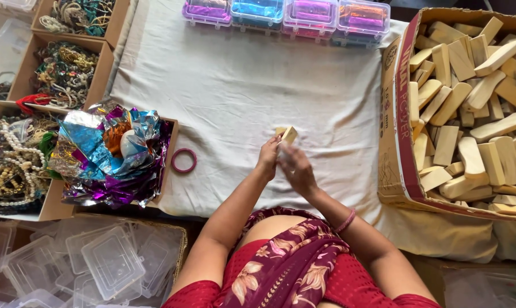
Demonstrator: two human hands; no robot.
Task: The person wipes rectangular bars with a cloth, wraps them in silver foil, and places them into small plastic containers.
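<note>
White cloth (235, 91) bears four coloured boxes (286, 14), one bangle (184, 160); both hands (283, 162) pinch one wooden block (288, 134).

Centre: wooden block (288, 134) held in both hands above the cloth-covered bench (235, 85). Right: carton of wooden blocks (396, 120). Left: box of foil sheets (112, 154), bangle (184, 160) beside it. Far edge: row of lidded cases (286, 14).

Small craft packing workshop, cloth-covered table (241, 85), carton of wooden blocks (469, 108) at right, boxes of beads (18, 165) and foil (109, 154) at left, clear plastic cases (98, 262) lower left, filled cases (286, 14) along top
</note>
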